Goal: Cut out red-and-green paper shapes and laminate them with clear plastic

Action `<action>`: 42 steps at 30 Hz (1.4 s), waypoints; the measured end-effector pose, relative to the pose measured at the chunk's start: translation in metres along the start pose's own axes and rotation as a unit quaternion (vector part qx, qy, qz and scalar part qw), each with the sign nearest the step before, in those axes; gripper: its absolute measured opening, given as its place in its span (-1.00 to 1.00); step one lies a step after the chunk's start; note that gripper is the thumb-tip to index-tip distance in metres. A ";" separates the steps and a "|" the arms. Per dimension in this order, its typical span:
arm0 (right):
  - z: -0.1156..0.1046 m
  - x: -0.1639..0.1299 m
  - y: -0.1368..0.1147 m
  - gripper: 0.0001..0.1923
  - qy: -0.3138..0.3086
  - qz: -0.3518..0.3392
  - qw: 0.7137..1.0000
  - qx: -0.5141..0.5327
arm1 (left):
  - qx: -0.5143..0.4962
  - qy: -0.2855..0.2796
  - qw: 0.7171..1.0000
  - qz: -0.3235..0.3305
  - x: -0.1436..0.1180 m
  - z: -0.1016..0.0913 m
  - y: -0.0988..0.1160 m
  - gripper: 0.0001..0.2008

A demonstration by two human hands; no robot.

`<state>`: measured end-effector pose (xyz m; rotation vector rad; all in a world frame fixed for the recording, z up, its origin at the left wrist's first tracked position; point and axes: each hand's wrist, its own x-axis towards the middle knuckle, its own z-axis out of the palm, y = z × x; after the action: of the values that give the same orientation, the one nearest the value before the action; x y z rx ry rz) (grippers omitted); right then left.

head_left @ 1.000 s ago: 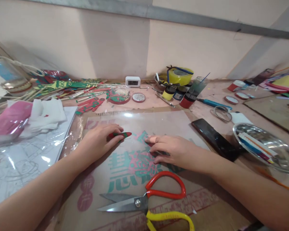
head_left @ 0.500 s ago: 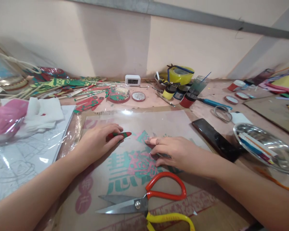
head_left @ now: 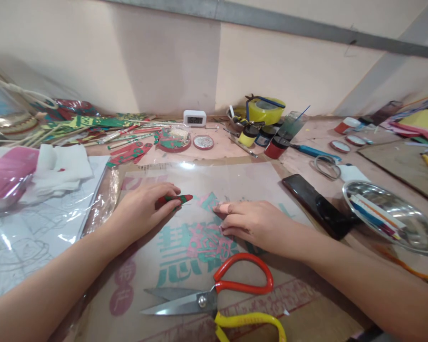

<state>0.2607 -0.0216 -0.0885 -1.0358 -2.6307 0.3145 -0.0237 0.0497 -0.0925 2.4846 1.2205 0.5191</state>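
My left hand [head_left: 148, 206] is closed on a slim, pointed red-and-green painted piece [head_left: 184, 198], whose tip sticks out past the thumb and fingers. Over the printed part of the flat, clear-covered sheet [head_left: 260, 183], the fingers of my right hand [head_left: 251, 221] are drawn together. Anything between them is hidden. Below the right hand lies a pair of scissors [head_left: 201, 300] with one red and one yellow handle, its blades slightly apart and pointing left. Pink and green printing shows through the cover between my hands.
Right of the sheet are a black phone [head_left: 316, 204] and a metal bowl [head_left: 423, 228] holding pens. Paint jars [head_left: 276, 147], a white clock [head_left: 194, 118] and painted red-and-green pieces [head_left: 131, 153] line the back. White tissues [head_left: 69, 166] lie on drawings at left.
The fingers of my right hand have drawn closer together, the thumb moving up toward the others. My left hand still holds the painted piece. The view has shifted slightly.
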 end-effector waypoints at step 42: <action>-0.008 0.000 0.002 -0.90 -0.037 0.034 0.998 0.050 | 0.007 -0.005 1.000 0.004 0.001 0.000 -0.001 -0.73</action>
<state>0.2646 -0.0193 -0.0819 -1.1014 -2.6182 0.5026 -0.0242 0.0513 -0.0925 2.5009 1.2156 0.5007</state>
